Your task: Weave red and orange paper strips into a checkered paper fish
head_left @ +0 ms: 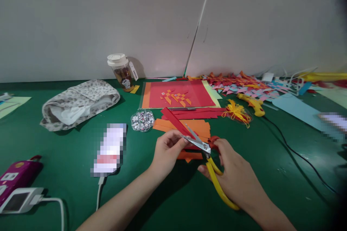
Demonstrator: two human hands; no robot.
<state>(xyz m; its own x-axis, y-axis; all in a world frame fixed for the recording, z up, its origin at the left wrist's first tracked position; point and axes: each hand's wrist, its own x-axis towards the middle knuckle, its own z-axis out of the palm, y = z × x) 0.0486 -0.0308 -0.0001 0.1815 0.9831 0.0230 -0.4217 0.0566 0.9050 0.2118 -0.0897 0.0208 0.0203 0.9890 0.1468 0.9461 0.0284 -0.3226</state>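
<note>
My right hand (233, 169) is closed around the yellow handles of a pair of scissors (205, 147), whose blades stand apart and point up and left. My left hand (169, 149) pinches a red paper strip (173, 121) near the blade tips; the strip slants up and left. Whether the blades touch the strip is hard to tell. Beneath and behind the hands lie orange paper strips (199, 126) and more red strips (203, 113). Further back, two woven orange paper fish (181, 97) rest on a red sheet (202, 92).
A tray of googly eyes (142, 120), a phone (110, 149) on a cable, a patterned cloth bag (78, 104) and a lidded cup (121, 74) stand left. Right are yellow string (236, 112), a corded glue gun (252, 104) and piled paper pieces (238, 83). A wall (108, 18) closes the back.
</note>
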